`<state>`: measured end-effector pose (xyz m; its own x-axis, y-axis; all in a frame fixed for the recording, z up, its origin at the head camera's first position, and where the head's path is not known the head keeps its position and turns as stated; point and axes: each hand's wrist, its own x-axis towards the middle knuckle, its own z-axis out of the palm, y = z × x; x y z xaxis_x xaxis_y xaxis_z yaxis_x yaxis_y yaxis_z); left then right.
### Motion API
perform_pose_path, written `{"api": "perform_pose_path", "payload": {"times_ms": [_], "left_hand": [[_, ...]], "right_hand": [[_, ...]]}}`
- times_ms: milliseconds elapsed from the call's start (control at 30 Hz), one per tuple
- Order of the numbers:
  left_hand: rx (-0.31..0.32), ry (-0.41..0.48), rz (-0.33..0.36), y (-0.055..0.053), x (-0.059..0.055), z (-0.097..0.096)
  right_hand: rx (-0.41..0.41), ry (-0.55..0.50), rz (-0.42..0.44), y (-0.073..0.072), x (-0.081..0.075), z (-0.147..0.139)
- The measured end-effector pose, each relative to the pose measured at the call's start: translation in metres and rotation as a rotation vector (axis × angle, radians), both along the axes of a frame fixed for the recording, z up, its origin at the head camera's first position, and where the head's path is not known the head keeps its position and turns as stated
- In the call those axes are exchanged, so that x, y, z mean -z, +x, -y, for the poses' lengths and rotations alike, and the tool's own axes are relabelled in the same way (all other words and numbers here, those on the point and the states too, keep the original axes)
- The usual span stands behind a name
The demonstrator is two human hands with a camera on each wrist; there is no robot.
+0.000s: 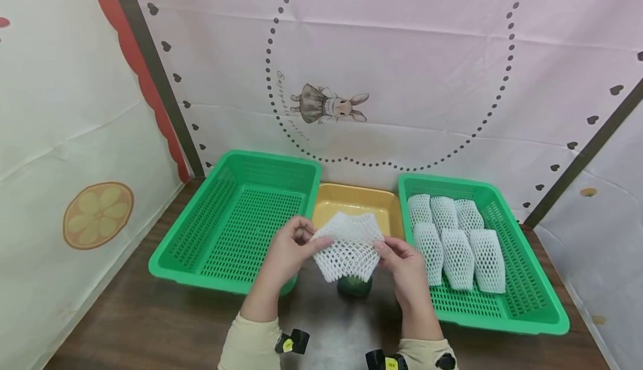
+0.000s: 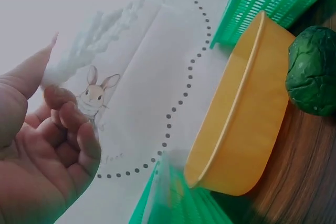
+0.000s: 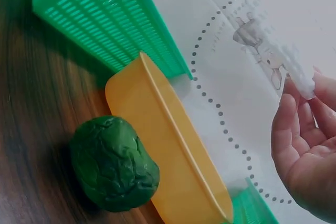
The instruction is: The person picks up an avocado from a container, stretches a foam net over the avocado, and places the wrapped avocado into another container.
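Between both hands a white foam net sleeve (image 1: 346, 247) is stretched out in the air. My left hand (image 1: 290, 250) pinches its left edge between thumb and fingers; my right hand (image 1: 404, 264) pinches the right edge. Below the net, on the table, sits a dark green, wrinkled round thing (image 1: 354, 286), partly covered by the net in the head view. The right wrist view shows this green thing (image 3: 114, 163) whole, in front of the yellow basin (image 3: 157, 140), and neither hand touches it.
A green basket (image 1: 251, 230) stands at the left with nothing inside. At the right, another green basket (image 1: 527, 286) holds several white net-wrapped pieces (image 1: 458, 258) in two rows. The yellow basin (image 1: 326, 197) sits between them, before a printed cloth wall (image 1: 412, 80).
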<state>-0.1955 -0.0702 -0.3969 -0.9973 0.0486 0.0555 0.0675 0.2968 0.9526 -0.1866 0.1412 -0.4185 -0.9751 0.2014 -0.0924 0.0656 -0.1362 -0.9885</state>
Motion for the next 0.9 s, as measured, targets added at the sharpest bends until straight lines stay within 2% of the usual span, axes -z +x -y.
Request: {"api": "perform_pose_path", "payload": {"times_ms": [100,200,300,400,533,600,667,900], "left_hand": [[0.074,-0.054,0.021,0.000,-0.001,0.002],[0.103,-0.105,0.014,0.002,0.000,0.002],[0.088,-0.095,-0.005,0.002,0.002,-0.002],[0.075,-0.066,0.003,0.001,0.005,-0.008],[-0.007,-0.066,-0.014,0.000,0.009,-0.012],[-0.048,-0.074,-0.029,0.000,0.010,-0.011],[-0.069,-0.078,-0.040,0.000,0.011,-0.009],[-0.023,-0.088,-0.049,0.003,0.015,-0.009]], "right_hand": [[-0.008,-0.036,0.001,0.000,0.000,-0.001],[-0.011,-0.055,-0.003,0.000,0.001,0.000],[-0.035,-0.049,-0.014,-0.002,0.006,0.003],[-0.097,-0.020,-0.022,-0.003,0.012,0.006],[-0.173,0.023,-0.035,-0.001,0.021,0.006],[-0.196,0.076,-0.026,-0.001,0.025,0.003],[-0.219,0.172,-0.023,0.000,0.031,0.001],[-0.350,0.611,0.008,0.003,0.058,0.003]]}}
